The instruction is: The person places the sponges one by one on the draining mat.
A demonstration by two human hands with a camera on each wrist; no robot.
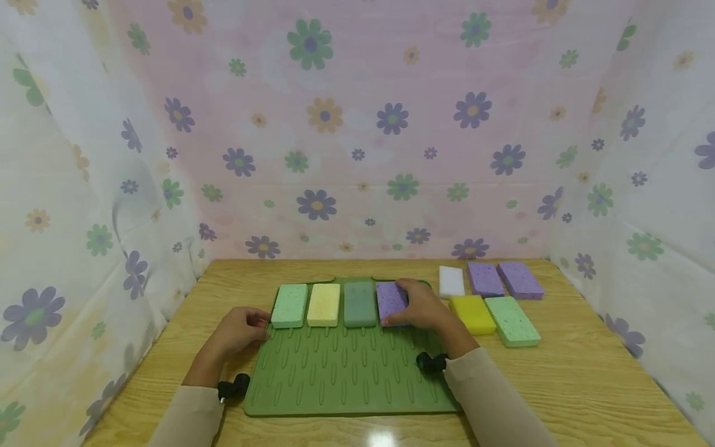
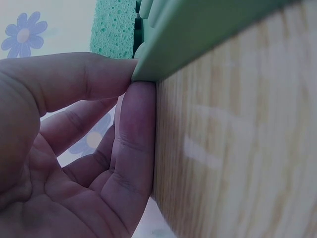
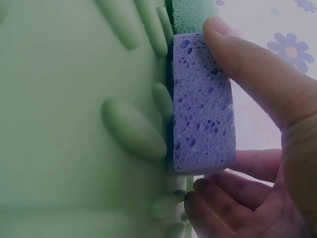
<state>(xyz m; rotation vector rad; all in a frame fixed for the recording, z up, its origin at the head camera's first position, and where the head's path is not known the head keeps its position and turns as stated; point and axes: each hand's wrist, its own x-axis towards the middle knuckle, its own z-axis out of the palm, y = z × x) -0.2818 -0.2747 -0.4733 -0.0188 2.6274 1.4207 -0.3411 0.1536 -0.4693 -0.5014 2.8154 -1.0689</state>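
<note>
My right hand (image 1: 429, 305) grips a purple sponge (image 1: 390, 299) at the right end of a row on the green ridged mat (image 1: 313, 405). In the right wrist view the thumb lies along one side of the sponge (image 3: 203, 109) and the fingers are at its other side. My left hand (image 1: 237, 329) pinches the mat's left edge between thumb and finger, as the left wrist view shows at the mat rim (image 2: 173, 44). In the row from the left lie a light green sponge (image 1: 290, 304), a pale yellow sponge (image 1: 324, 304) and a grey-green sponge (image 1: 359, 304).
Right of the mat on the wooden table (image 1: 586, 385) lie a white sponge (image 1: 451, 281), two purple sponges (image 1: 485, 278), a bright yellow sponge (image 1: 472, 314) and a light green sponge (image 1: 512, 320). A flowered cloth (image 1: 357, 124) hangs at the back and sides.
</note>
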